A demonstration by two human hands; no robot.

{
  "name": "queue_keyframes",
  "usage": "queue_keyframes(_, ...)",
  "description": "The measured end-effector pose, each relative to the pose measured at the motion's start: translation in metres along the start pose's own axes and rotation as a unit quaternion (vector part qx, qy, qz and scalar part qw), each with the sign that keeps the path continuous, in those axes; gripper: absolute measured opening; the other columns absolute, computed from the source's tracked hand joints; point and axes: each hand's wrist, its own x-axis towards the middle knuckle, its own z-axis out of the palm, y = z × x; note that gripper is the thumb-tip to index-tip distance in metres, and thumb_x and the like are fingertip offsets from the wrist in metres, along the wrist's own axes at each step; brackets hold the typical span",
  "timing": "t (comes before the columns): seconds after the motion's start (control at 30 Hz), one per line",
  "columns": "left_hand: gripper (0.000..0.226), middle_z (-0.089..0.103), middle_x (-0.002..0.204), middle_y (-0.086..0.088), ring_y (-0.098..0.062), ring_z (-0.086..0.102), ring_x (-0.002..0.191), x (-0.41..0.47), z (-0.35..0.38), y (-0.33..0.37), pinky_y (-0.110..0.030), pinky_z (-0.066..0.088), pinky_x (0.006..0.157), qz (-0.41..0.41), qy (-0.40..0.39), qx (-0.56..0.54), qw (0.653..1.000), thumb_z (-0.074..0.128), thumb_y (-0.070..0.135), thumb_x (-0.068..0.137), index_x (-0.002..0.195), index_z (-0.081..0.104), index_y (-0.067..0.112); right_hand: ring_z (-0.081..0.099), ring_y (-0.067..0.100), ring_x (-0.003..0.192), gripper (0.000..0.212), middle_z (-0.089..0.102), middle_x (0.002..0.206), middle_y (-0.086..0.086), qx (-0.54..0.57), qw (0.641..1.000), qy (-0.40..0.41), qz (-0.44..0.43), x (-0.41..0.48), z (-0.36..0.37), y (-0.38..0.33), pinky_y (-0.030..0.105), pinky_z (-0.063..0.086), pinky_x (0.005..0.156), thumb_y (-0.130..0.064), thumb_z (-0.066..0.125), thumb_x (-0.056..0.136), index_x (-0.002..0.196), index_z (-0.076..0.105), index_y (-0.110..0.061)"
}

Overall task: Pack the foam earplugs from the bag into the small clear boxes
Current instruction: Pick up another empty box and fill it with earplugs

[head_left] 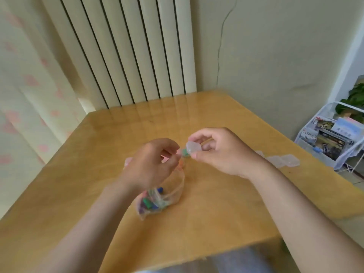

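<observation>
My right hand (220, 152) pinches a small clear box (193, 147) between thumb and fingers, above the middle of the wooden table (216, 203). A green earplug (185, 152) sits at the box's left side. My left hand (151, 164) has its fingertips curled at that earplug; whether it grips it is unclear. Under my left wrist lies a clear plastic bag (161, 196) with several coloured earplugs (149, 201) inside. More small clear boxes (283, 160) lie in a row on the table at the right.
A white radiator (126, 50) stands behind the table's far edge, with a curtain (25, 85) to the left. A white wire rack (334, 138) with magazines and a plant stands right of the table. The table's near edge is close to my body.
</observation>
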Motion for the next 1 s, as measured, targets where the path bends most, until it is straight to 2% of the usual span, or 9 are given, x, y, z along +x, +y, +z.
queue_keyframes(0.17, 0.023, 0.073, 0.098, 0.003, -0.009, 0.069, 0.087, -0.006, -0.018, -0.033, -0.025, 0.056, 0.081, -0.031, 0.077, -0.13, 0.988, 0.072, 0.017, 0.09, 0.112, 0.069, 0.013, 0.075, 0.022, 0.088, 0.015, 0.076, 0.099, 0.005, 0.104, 0.992, -0.064, -0.037, 0.046, 0.034, -0.013, 0.03, 0.06, 0.076, -0.013, 0.069, 0.093, 0.107, 0.072, -0.014)
queue_keyframes(0.33, 0.019, 0.073, 0.093, 0.008, -0.008, 0.069, 0.078, -0.005, -0.013, -0.059, -0.022, 0.056, 0.071, 0.0, 0.149, -0.167, 0.975, 0.074, 0.017, 0.088, 0.106, 0.068, 0.014, 0.072, 0.029, 0.074, 0.013, 0.072, 0.086, 0.025, 0.147, 0.985, -0.081, -0.025, 0.078, 0.062, -0.013, 0.04, 0.061, 0.072, -0.008, 0.056, 0.101, 0.104, 0.068, -0.004)
queue_keyframes(0.43, 0.024, 0.073, 0.094, 0.004, -0.007, 0.07, 0.079, -0.007, -0.004, -0.07, -0.018, 0.054, 0.07, 0.001, 0.176, -0.194, 0.965, 0.076, 0.016, 0.086, 0.108, 0.068, 0.014, 0.068, 0.025, 0.063, 0.011, 0.07, 0.074, 0.018, 0.164, 0.985, -0.047, -0.028, 0.081, 0.075, -0.007, 0.039, 0.059, 0.061, -0.011, 0.057, 0.101, 0.101, 0.066, -0.004)
queue_keyframes(0.57, 0.042, 0.071, 0.102, 0.001, -0.011, 0.071, 0.086, -0.006, 0.002, -0.077, -0.026, 0.057, 0.074, 0.018, 0.176, -0.159, 0.971, 0.08, 0.034, 0.078, 0.114, 0.068, 0.015, 0.07, 0.025, 0.057, 0.011, 0.072, 0.07, 0.013, 0.204, 0.978, -0.015, -0.036, 0.08, 0.082, -0.004, 0.038, 0.057, 0.054, -0.011, 0.057, 0.101, 0.104, 0.066, -0.004)
queue_keyframes(0.67, 0.035, 0.071, 0.1, 0.0, -0.015, 0.071, 0.086, -0.005, 0.002, -0.08, -0.032, 0.058, 0.073, 0.032, 0.191, -0.152, 0.969, 0.077, 0.027, 0.082, 0.113, 0.07, 0.011, 0.072, 0.029, 0.063, 0.013, 0.075, 0.078, 0.016, 0.216, 0.975, -0.039, -0.047, 0.076, 0.08, -0.007, 0.042, 0.061, 0.06, -0.006, 0.057, 0.099, 0.107, 0.068, -0.005)
queue_keyframes(0.77, 0.023, 0.07, 0.098, -0.001, -0.015, 0.069, 0.087, -0.006, -0.001, -0.08, -0.022, 0.054, 0.071, 0.065, 0.201, -0.138, 0.968, 0.074, 0.017, 0.087, 0.109, 0.073, 0.009, 0.073, 0.035, 0.07, 0.019, 0.076, 0.085, 0.018, 0.204, 0.975, -0.066, -0.056, 0.072, 0.079, -0.004, 0.05, 0.061, 0.071, 0.001, 0.06, 0.095, 0.108, 0.069, -0.01)
queue_keyframes(0.83, 0.022, 0.07, 0.098, -0.002, -0.012, 0.068, 0.087, -0.007, -0.001, -0.079, -0.015, 0.05, 0.072, 0.084, 0.2, -0.122, 0.968, 0.074, 0.017, 0.088, 0.108, 0.075, 0.01, 0.072, 0.041, 0.073, 0.018, 0.077, 0.087, 0.014, 0.195, 0.976, -0.071, -0.058, 0.07, 0.079, -0.002, 0.058, 0.06, 0.075, -0.008, 0.066, 0.088, 0.104, 0.07, -0.014)
queue_keyframes(0.9, 0.022, 0.07, 0.098, 0.0, -0.011, 0.067, 0.088, -0.009, 0.001, -0.077, -0.014, 0.048, 0.073, 0.098, 0.196, -0.098, 0.971, 0.074, 0.02, 0.087, 0.109, 0.076, 0.012, 0.072, 0.04, 0.072, 0.016, 0.077, 0.084, 0.015, 0.2, 0.976, -0.063, -0.06, 0.069, 0.079, 0.0, 0.063, 0.059, 0.076, -0.014, 0.069, 0.084, 0.099, 0.071, -0.016)
queue_keyframes(1.0, 0.023, 0.069, 0.099, 0.001, -0.013, 0.067, 0.088, -0.012, 0.002, -0.076, -0.018, 0.049, 0.075, 0.116, 0.188, -0.088, 0.971, 0.071, 0.024, 0.091, 0.111, 0.075, 0.013, 0.073, 0.034, 0.076, 0.015, 0.076, 0.083, 0.016, 0.225, 0.97, -0.064, -0.06, 0.068, 0.078, 0.001, 0.065, 0.057, 0.078, -0.005, 0.068, 0.086, 0.099, 0.071, -0.012)
